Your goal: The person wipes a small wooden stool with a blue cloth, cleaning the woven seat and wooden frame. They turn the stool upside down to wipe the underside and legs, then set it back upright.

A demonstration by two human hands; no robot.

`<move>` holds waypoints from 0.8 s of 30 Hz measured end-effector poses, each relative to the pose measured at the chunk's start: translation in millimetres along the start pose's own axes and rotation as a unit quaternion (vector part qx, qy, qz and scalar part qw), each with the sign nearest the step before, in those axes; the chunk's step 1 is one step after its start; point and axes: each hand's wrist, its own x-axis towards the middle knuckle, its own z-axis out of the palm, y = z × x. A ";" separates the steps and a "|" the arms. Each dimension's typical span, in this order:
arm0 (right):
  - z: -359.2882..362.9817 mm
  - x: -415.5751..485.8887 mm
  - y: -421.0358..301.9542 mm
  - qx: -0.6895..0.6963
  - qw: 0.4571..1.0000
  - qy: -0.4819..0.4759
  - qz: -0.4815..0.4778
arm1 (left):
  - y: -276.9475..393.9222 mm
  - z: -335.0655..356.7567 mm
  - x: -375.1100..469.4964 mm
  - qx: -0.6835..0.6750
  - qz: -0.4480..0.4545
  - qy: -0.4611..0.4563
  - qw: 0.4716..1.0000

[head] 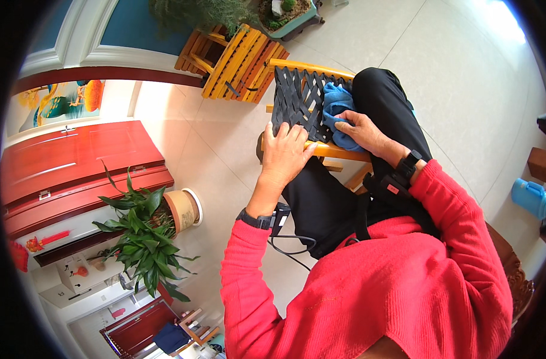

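Note:
A small wooden stool with a seat of woven black straps (295,101) stands at my knees. My left hand (285,146) lies over the left end of its near wooden rail (340,151), fingers on the straps and thumb along the rail, holding the stool. At the right of the seat, my right hand (360,130) pinches a crumpled blue cloth (336,105) between thumb and fingers. The cloth rests on the straps beside my right knee and hangs partly over the near rail. My left fingertips and the cloth are apart.
Slatted wooden stools (241,63) stand beyond the seat, near a planter (295,20). On the left are a potted leafy plant (183,211) and a red door (84,157). A black cable (295,238) hangs by my left thigh. A blue jug (530,197) is far right.

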 end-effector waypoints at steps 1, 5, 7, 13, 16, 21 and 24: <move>1.0 0.3 -1.3 0.031 0.999 0.008 0.000 | 1.4 1.7 -2.7 0.008 0.002 0.017 1.000; 12.8 8.6 -14.1 0.049 0.998 0.029 -0.040 | 5.7 10.7 -8.1 0.018 -0.006 0.073 0.997; 26.9 16.8 -23.6 -0.024 0.990 0.048 -0.129 | 6.2 14.2 -8.2 0.008 -0.013 0.086 0.996; 48.0 42.3 -35.9 -0.438 0.861 -0.039 -0.256 | 7.4 18.4 -11.6 0.012 -0.024 0.065 0.998; 29.3 49.1 -28.7 -0.501 0.810 -0.015 -0.305 | 8.2 19.3 -17.5 0.018 -0.013 0.097 0.995; 1.8 55.1 -17.1 -0.336 0.928 0.039 -0.154 | -3.2 15.9 -29.3 -0.018 0.027 0.127 0.991; 5.7 50.9 -17.7 -0.031 0.998 0.048 0.024 | -6.7 14.8 -37.9 -0.059 0.024 0.133 0.989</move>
